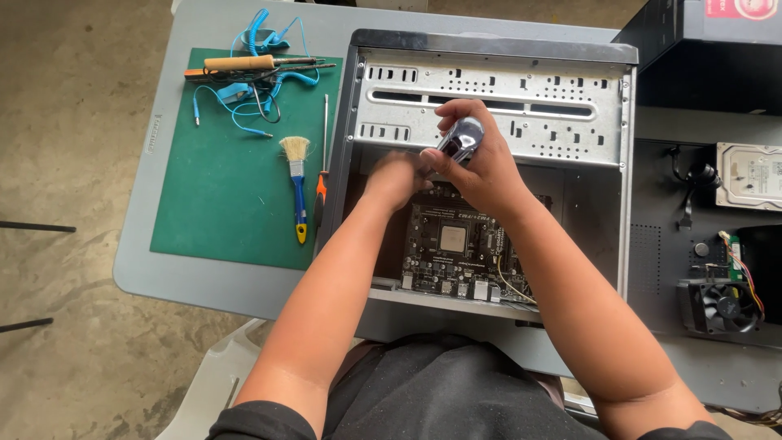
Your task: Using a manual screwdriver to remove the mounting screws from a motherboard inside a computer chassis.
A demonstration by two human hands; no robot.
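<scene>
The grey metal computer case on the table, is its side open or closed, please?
Open: the grey metal computer case lies on its side with no panel, so the black motherboard inside shows under both hands.

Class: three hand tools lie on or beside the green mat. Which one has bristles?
The brush, with a blue and yellow handle and pale bristles pointing away from the person. The screwdriver beside it and the soldering iron near the blue cable end in metal shafts.

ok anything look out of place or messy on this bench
Mostly the blue coiled cable: it lies tangled over the soldering iron on the green mat. A hard drive and a fan sit loose beside the open computer case. Nothing looks damaged.
</scene>
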